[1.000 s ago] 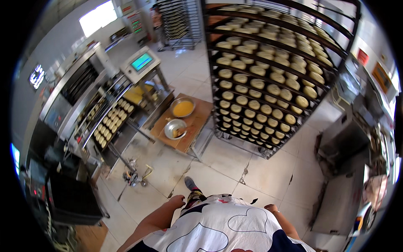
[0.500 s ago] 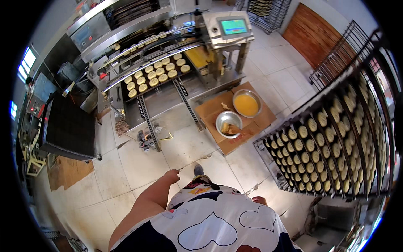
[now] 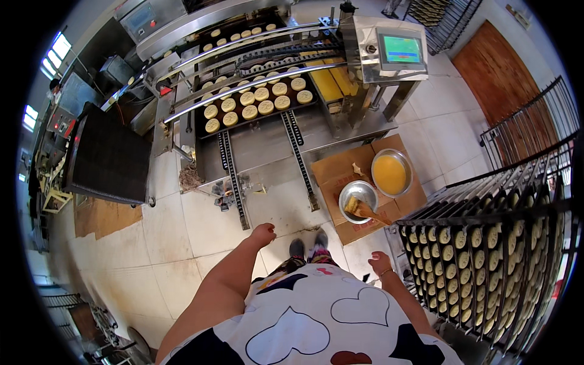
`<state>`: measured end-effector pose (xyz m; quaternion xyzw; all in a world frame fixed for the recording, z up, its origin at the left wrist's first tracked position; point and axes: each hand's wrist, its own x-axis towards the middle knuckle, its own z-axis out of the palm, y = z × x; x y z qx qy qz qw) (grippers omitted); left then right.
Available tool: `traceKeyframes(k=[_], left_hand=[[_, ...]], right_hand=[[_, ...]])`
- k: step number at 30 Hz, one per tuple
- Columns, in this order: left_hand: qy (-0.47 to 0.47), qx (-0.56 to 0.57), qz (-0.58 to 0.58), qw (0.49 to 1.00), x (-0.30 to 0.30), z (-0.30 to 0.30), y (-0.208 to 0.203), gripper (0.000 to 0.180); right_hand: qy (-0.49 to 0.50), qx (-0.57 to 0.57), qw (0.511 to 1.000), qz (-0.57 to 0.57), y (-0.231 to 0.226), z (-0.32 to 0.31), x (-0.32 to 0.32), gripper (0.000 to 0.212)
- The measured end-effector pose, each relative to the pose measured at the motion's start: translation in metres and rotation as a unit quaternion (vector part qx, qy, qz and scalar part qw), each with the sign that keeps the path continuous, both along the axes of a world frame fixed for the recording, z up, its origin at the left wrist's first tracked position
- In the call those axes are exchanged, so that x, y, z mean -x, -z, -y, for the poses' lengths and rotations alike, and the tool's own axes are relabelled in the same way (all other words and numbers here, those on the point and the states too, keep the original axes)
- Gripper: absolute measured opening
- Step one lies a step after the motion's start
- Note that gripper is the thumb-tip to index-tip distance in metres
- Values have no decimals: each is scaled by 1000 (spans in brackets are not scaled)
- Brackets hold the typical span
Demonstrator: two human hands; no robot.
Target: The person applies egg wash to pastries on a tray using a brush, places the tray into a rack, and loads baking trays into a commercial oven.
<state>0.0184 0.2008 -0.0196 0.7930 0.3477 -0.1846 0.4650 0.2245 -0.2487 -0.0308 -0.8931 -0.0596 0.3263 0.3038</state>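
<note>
My left hand (image 3: 263,234) hangs over the tiled floor just short of the conveyor rails (image 3: 233,179), its fingers loosely curled around nothing that I can see. On the other side of my body, my right hand (image 3: 380,263) is also curled with nothing showing in it, between the metal bowl and the tray rack. Ahead, a dark tray (image 3: 258,121) carries rows of round, pale pastries (image 3: 266,107) under the machine's bars. Closest to the right hand are a small metal bowl (image 3: 351,190) with a wooden-handled brush (image 3: 365,210) in it and a bowl of yellow liquid (image 3: 389,174).
Both bowls stand on flattened cardboard (image 3: 331,176). A tall rack (image 3: 444,225) full of pastry trays rises close on my right. The machine's control screen (image 3: 401,48) stands ahead right, and a black wheeled stack (image 3: 108,161) stands left. Another rack (image 3: 444,18) is at the back.
I have moved closer to the machine, and the view has shifted. My right hand has come out from beside my body into fuller view. More pastries show further back.
</note>
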Motion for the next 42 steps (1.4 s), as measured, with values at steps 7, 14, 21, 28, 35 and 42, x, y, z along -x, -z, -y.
traceKeyframes(k=[7, 14, 21, 28, 35, 42], left_hand=[[-169, 105, 10, 980, -24, 11, -29, 53], [-542, 230, 62, 806, -58, -20, -29, 53], [-687, 274, 225, 634, -112, -59, -18, 30], [-737, 263, 226, 581, -88, -39, -3, 16], [-705, 287, 182, 623, -35, 28, -22, 24], [-458, 286, -97, 836, 14, 27, -67, 28]], right_hand=[[11, 42, 984, 173, 49, -24, -99, 75], [256, -24, 966, -36, 41, -64, -149, 65], [338, -129, 921, -145, 44, -50, -150, 18], [410, -164, 897, 17, 21, -23, -163, 9], [401, -176, 897, 55, -13, -67, -160, 16], [382, -126, 916, 5, 27, -101, -149, 24]])
